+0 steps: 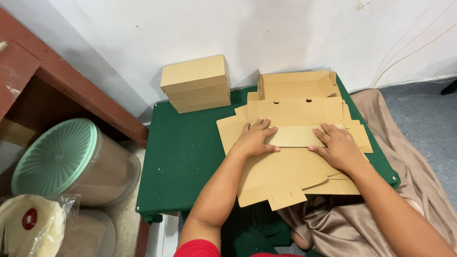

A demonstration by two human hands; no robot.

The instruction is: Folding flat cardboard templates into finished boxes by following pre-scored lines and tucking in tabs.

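Both your hands are flat, fingers spread, gripping nothing. Left hand (254,138) presses on the left part of the flat cardboard box blank (285,164); right hand (338,147) presses on the right part, fingertips at the folded strip (295,135) between them. The blank lies on top of a stack of similar blanks (352,131) at the right-centre of the green bench (185,152). Its near tabs hang over the bench's front edge.

To fold it well, I'd say: keep both palms level on either side of the crease, push down evenly, and run your fingers along the strip so the line sets straight. Don't let the sheet slide on the stack below; the left thumb already pins the near edge, good.

Edges and room: the right rim of the bench is just beside your right wrist, brown satin cloth (381,209) draped below it. The half-formed open box (297,85) sits at the back, touching the wall (266,33), so little room to push forward. Two closed boxes (196,83), stacked, stand back-left, well apart from your hands. Bare green surface to the left of the blank is the open space for swinging flaps or setting things down. Lidded plastic tub (62,162) sits on the floor off the left side, clear of the work.
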